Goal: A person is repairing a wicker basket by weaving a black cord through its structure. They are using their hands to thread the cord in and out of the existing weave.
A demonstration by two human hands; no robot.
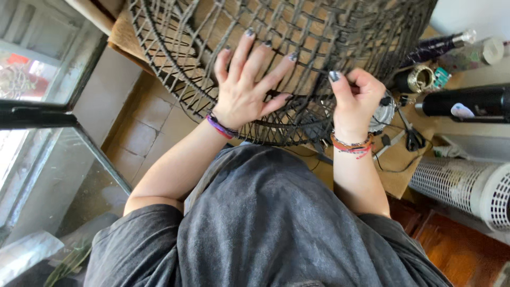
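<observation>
Wire basket, black open mesh, lies on the worktable; it looks light and springy, best held at the rim. Left hand presses spread fingers flat on it; right hand pinches a strand, probably wire. Scissors lie nearby.

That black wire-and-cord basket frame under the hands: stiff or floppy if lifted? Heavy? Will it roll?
The basket frame probably holds its shape: its ribs keep even curves under the left hand. Likely light for its size, being mostly open gaps. Its rounded wall may rock or roll on the table if pushed. The right hand pinches its lower edge.
</observation>
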